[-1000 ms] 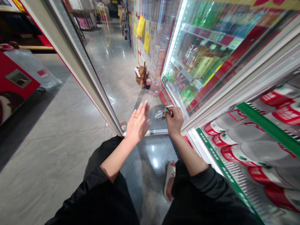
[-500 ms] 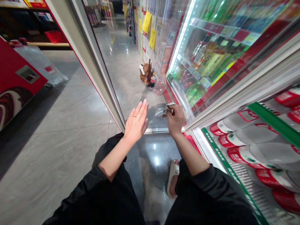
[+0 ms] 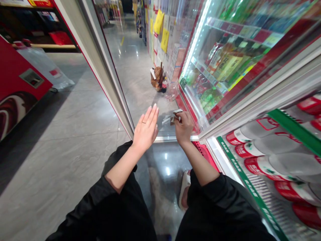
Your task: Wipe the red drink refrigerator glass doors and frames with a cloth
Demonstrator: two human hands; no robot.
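A framed glass door stands open in front of me, and the floor beyond shows through its pane. My left hand lies flat against the glass near its lower part, fingers together and stretched out, holding nothing. Pinched in my right hand is a crumpled grey-white rag, held at the pane just right of my left hand. Whether it is cloth or paper is hard to tell. Part of it is hidden by my fingers.
Large bottles with red labels lie on the cooler shelf at my right. A lit drinks fridge shows at the upper right. Beyond the glass, a brown crumpled bag sits on the floor. A red cabinet stands left.
My right hand has moved a little left across the pane with the rag, closer to my left hand. The left hand keeps its place.
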